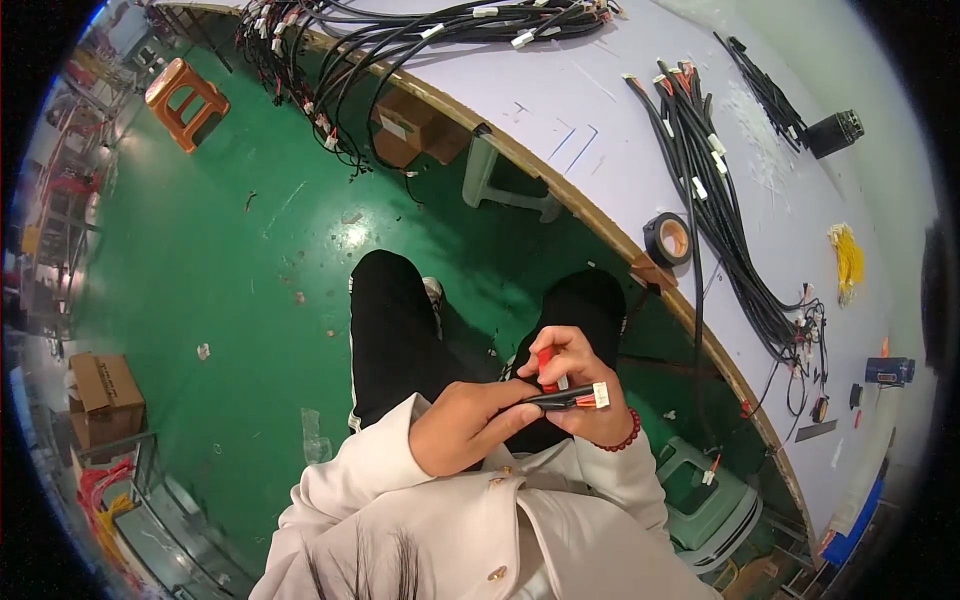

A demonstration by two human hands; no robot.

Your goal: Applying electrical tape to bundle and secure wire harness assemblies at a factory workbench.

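Above my lap, my left hand (462, 425) is closed round a black sleeved cable (545, 401), thumb along its top. Out of the cable's right end come short orange-red and black wires, which run into a white plug connector (600, 395). My right hand (575, 352), with a red bead bracelet at the wrist, is curled round a small red object (546, 367) just above the cable. Most of that red object is covered by the fingers, so its kind does not show. The right palm lies close behind the connector.
A white worktable (620, 150) curves along my right. On it lie a bundle of black cables (715, 210), a black tape roll (668, 240) and yellow wires (846, 262). More cables (450, 25) hang off its far edge. A green stool (700, 500) stands beside me, an orange stool (187, 103) far left.
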